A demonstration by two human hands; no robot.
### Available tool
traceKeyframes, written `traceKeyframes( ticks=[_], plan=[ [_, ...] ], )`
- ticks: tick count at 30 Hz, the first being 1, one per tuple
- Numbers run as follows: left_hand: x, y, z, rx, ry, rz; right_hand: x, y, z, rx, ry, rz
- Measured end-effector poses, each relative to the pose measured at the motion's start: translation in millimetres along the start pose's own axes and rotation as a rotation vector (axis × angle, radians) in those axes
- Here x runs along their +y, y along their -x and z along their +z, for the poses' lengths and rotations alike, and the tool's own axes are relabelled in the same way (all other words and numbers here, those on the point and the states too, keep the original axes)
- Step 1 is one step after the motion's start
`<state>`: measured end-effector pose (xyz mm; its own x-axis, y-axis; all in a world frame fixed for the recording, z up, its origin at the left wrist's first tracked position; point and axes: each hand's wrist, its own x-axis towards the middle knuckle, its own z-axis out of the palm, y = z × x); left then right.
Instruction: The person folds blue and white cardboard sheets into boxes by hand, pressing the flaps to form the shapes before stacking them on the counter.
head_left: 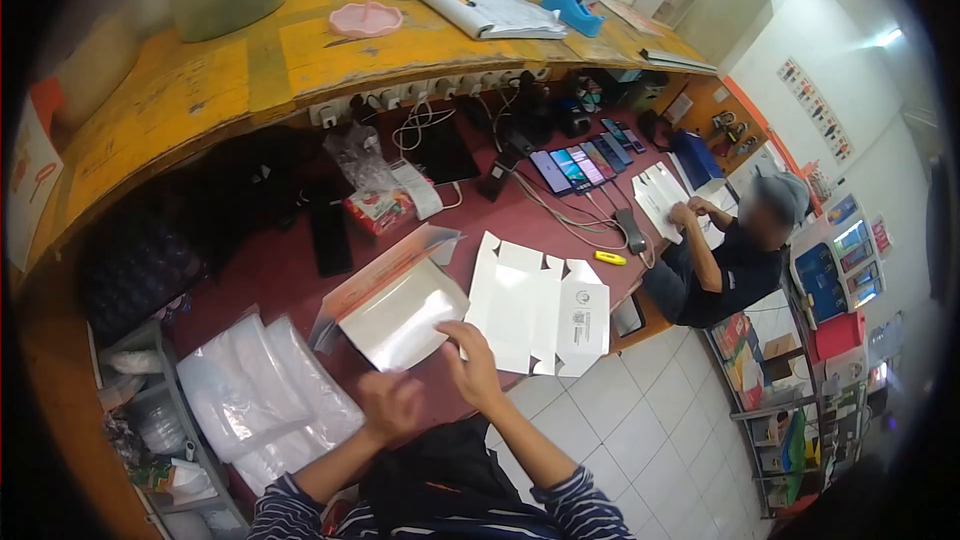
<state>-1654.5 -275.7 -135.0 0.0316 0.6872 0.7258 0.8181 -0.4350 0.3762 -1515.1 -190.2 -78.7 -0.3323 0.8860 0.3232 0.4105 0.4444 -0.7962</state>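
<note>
Phone shop, looks like: row of phones [571,168] near tabletop [268,262] far-right corner, sockets [327,117] along back edge, stocked shelves [775,407] beyond right edge.

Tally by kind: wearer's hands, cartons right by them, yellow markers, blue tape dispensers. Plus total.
Wearer's hands: 2 (left hand, right hand)
Cartons: 2 (orange-backed carton, flat white carton; any layers beneath can't be told)
Yellow marker: 1
Blue tape dispenser: 1
Total: 6
</note>
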Motion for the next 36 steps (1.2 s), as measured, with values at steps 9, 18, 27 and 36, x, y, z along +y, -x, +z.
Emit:
traceKeyframes(
  ticks=[9, 18, 27, 36],
  plan=[
    [41, -31, 196, -0.771, 0.177, 0.192, 73, 186, -10, 0.536, 0.013, 0.599],
    [15, -71, 218, -1.076, 0.308, -0.047, 84, 236, -41, 0.408, -0.451, 0.763],
    [85, -108, 164, -0.729, 1.143, -0.737, 55, 164, -67, 0.328, -0.799, 0.698],
    [160, -120, 78, -0.63, 1.598, -0.852, -4, 167, -157, 0.841, -1.503, 0.437]
  ],
)
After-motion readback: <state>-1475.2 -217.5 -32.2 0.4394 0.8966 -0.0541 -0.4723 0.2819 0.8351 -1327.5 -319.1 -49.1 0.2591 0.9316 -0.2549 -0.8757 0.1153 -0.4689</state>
